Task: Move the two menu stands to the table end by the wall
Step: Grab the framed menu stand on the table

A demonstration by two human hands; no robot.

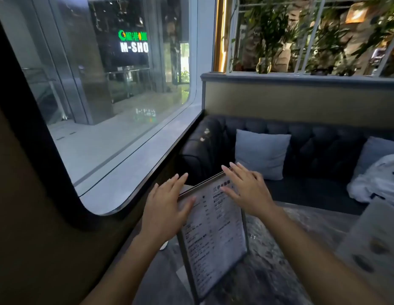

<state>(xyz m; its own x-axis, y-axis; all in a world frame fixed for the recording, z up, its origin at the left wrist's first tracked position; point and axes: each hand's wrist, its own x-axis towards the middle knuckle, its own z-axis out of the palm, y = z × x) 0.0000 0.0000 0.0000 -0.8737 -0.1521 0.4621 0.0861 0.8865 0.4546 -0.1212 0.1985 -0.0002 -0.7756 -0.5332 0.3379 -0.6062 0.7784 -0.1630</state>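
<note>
Both hands hover flat with fingers spread at the top edge of a framed menu stand (213, 234): left hand (167, 203) at its left corner, right hand (246, 190) over its right. It stands upright on the marbled grey bench (279, 249) near the window (116, 89). Another menu stand (376, 243) sits blurred at right, before a dark tufted sofa (312, 146) with pale cushions.

Glossy marbled table (279, 256), tufted leather sofa (324, 146)

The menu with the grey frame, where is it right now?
In the head view, the grey-framed menu stand stands on the marble table between both open hands, close to the window wall on the left.
</note>
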